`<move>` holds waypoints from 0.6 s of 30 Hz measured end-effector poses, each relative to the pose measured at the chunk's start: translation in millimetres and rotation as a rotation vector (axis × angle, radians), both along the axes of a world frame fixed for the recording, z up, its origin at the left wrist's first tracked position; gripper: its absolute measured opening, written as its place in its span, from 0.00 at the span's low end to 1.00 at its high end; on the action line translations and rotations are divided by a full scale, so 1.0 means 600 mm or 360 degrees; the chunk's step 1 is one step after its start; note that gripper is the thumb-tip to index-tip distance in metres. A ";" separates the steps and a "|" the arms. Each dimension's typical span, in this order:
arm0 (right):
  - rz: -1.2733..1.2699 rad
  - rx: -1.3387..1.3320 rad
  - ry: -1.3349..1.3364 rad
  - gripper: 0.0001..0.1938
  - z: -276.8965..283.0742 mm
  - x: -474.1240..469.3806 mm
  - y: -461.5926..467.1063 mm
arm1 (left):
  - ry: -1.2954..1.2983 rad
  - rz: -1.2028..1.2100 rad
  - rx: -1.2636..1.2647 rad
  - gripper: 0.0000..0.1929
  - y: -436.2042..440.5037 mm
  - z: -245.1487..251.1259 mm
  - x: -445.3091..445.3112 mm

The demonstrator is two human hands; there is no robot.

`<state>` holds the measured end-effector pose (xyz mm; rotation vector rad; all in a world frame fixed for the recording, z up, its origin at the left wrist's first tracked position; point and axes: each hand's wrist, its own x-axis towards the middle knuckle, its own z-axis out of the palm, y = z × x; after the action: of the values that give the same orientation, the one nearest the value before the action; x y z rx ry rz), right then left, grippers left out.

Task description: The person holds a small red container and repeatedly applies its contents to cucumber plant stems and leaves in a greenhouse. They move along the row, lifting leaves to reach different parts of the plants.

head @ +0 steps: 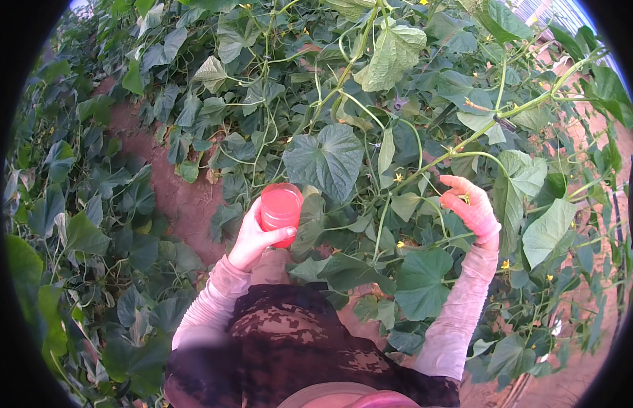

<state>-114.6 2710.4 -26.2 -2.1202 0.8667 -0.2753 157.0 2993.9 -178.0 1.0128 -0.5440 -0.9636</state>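
Observation:
My left hand (pixel 260 232) is closed round a red plastic cup (pixel 282 206), held upright with liquid or red matter in it; which one I cannot tell. My right hand (pixel 467 201), in an orange-pink glove, is raised at a green vine stem (pixel 434 166), thumb and fingers curved and apart. A small yellowish-green piece shows between the fingers, perhaps a flower or bud; whether they touch it is unclear. A broad green leaf (pixel 324 158) hangs between the hands, and a small yellow flower (pixel 398 177) grows left of my right hand.
Dense vines with broad leaves surround me. Reddish bare soil (pixel 186 204) shows in a strip at the left and along the right side. A dark clip (pixel 504 123) sits on a stem at the upper right. A dark hose or line (pixel 618 239) runs near the right edge.

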 end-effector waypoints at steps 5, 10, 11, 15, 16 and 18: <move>-0.0080 -0.0306 0.0236 0.33 0.007 0.032 0.037 | -0.0053 -0.0001 -0.0027 0.36 -0.018 -0.014 0.059; -0.0079 -0.0237 0.0136 0.30 0.086 0.122 0.025 | 0.0023 -0.0079 -0.0125 0.39 -0.074 -0.032 0.144; -0.0122 -0.0112 0.0113 0.27 0.110 0.151 0.012 | 0.0029 -0.0123 -0.0116 0.39 -0.086 -0.034 0.166; -0.0164 -0.0449 -0.0311 0.19 0.162 0.300 -0.059 | -0.0017 -0.0289 -0.0108 0.41 -0.126 -0.044 0.268; -0.0127 -0.0529 -0.0441 0.19 0.171 0.345 -0.092 | -0.0033 -0.0334 -0.0101 0.42 -0.136 -0.047 0.295; -0.0120 -0.0646 -0.0614 0.20 0.190 0.426 -0.159 | -0.0025 -0.0375 -0.0069 0.41 -0.157 -0.048 0.339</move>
<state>141.3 2615.0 87.6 -2.2881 0.7018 -0.9337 360.2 2899.5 -207.1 0.9319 -0.7059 -1.1479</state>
